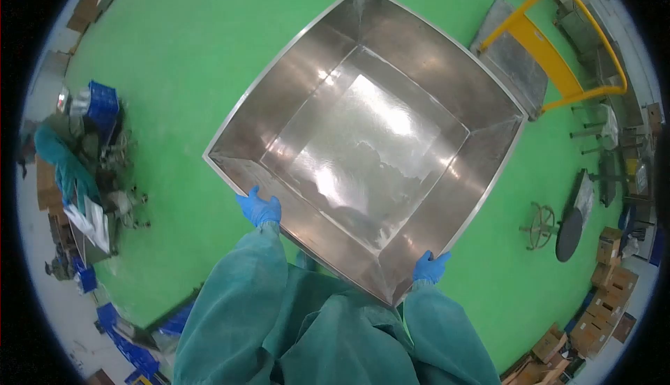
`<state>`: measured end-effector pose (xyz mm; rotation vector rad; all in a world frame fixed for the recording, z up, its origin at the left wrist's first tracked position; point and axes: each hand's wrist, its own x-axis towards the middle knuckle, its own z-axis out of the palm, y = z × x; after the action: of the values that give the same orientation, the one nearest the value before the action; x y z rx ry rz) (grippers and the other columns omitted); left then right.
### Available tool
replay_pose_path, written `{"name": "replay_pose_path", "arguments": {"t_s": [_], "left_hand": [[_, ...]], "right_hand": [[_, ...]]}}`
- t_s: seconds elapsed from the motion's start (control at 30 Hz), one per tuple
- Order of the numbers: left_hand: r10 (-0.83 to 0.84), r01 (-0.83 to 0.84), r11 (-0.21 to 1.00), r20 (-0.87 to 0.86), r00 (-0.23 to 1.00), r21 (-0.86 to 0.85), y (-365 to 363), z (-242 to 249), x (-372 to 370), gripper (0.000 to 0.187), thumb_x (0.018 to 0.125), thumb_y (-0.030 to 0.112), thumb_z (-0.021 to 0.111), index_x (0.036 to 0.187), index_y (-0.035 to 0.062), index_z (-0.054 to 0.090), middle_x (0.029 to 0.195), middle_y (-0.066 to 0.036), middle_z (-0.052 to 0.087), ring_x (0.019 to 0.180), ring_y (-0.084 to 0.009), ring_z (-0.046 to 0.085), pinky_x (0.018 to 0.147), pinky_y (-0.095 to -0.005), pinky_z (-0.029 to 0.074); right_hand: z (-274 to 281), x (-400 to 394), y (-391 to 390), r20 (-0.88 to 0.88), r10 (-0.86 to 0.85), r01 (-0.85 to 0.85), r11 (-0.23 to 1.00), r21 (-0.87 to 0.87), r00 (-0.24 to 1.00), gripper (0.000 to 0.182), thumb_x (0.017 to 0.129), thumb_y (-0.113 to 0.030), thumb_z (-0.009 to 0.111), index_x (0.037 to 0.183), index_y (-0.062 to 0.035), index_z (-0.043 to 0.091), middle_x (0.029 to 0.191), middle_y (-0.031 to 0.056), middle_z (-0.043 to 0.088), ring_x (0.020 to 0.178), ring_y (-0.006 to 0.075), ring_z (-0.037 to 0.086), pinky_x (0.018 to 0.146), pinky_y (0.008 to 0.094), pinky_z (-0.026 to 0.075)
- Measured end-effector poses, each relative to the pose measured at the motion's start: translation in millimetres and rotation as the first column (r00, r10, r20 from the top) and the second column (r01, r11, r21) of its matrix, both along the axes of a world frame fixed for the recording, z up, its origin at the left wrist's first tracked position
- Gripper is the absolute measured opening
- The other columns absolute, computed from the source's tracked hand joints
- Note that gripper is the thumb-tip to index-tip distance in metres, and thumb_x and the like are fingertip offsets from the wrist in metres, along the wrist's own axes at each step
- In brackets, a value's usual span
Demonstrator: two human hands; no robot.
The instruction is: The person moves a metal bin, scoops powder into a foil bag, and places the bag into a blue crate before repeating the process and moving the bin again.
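A large square stainless steel tub (307, 99) fills the middle of the head view, its open top toward me and turned at an angle. Some liquid or wet sheen shows on its bottom. My left hand (260, 208), in a blue glove, grips the near left rim. On the near right side, close to the front corner, my right hand (430, 268) in a matching glove is closed on the rim. The fingers on the outer side of the wall are partly hidden. Green sleeves cover both my arms.
A platform trolley with a yellow handle (544, 43) stands beyond the tub's right corner. Further right are a round black stool (569, 235) and cardboard boxes (604, 308). At left, a person in green (66, 165) is beside a blue crate (102, 102). The floor (167, 106) is green.
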<state>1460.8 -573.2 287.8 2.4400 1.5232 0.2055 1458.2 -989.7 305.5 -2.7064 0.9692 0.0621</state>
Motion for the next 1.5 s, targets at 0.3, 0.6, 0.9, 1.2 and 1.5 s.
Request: {"name": "replay_pose_path", "arguments": {"t_s": [0.3,0.6,0.9,1.2,1.5], "left_hand": [[-0.06,0.062,0.998,0.063,0.996,-0.033,185,3,284,0.047,0.06,0.015,0.073,0.103,0.011,0.058,0.13,-0.025,0.03,0.116,-0.0401,0.039,0.096,-0.0392,0.037],[-0.1,0.102,0.994,0.06,0.993,-0.031,306,0,549,0.049,0.061,0.018,0.076,0.105,0.0115,0.058,0.134,-0.024,0.027,0.119,-0.0392,0.036,0.098,-0.0383,0.035],[-0.118,0.119,0.993,0.074,0.99,0.0,399,13,812,0.049,0.057,0.018,0.078,0.101,0.0097,0.059,0.132,-0.027,0.028,0.119,-0.0418,0.034,0.099,-0.0409,0.032],[-0.142,0.142,0.99,0.004,0.99,0.027,264,14,1113,0.047,0.061,0.016,0.074,0.103,0.0072,0.056,0.136,-0.03,0.019,0.123,-0.0445,0.027,0.101,-0.0426,0.028],[-0.066,0.162,0.944,0.32,0.945,-0.286,29,-40,1409,0.06,0.075,0.016,0.063,0.128,0.0043,0.038,0.136,-0.028,0.019,0.124,-0.0419,0.026,0.104,-0.0405,0.023]], "right_hand": [[-8,253,183,0.051,-0.01,0.009,1.0,0.025,0.999,0.053,0.077,-0.019,0.055,0.12,0.0052,0.034,0.096,0.0298,0.055,0.082,0.0443,0.056,0.069,0.048,0.044],[-2,500,310,-0.041,-0.098,0.102,0.989,0.105,0.994,0.048,0.079,-0.019,0.053,0.116,0.0054,0.036,0.095,0.0308,0.055,0.082,0.0442,0.057,0.069,0.0476,0.044],[-24,751,394,0.001,-0.08,0.08,0.996,0.048,0.997,0.056,0.076,-0.023,0.057,0.119,0.0065,0.036,0.101,0.0323,0.053,0.087,0.0449,0.056,0.072,0.0479,0.045],[-17,1079,276,-0.104,-0.138,0.149,0.982,0.116,0.985,0.06,0.078,-0.029,0.059,0.12,0.0085,0.038,0.104,0.0278,0.055,0.09,0.0395,0.057,0.081,0.0446,0.044],[-87,1394,116,0.141,0.484,-0.357,0.786,-0.505,0.864,0.06,0.071,-0.024,0.066,0.119,0.0044,0.044,0.11,0.0208,0.053,0.106,0.0351,0.049,0.093,0.04,0.037]]}}
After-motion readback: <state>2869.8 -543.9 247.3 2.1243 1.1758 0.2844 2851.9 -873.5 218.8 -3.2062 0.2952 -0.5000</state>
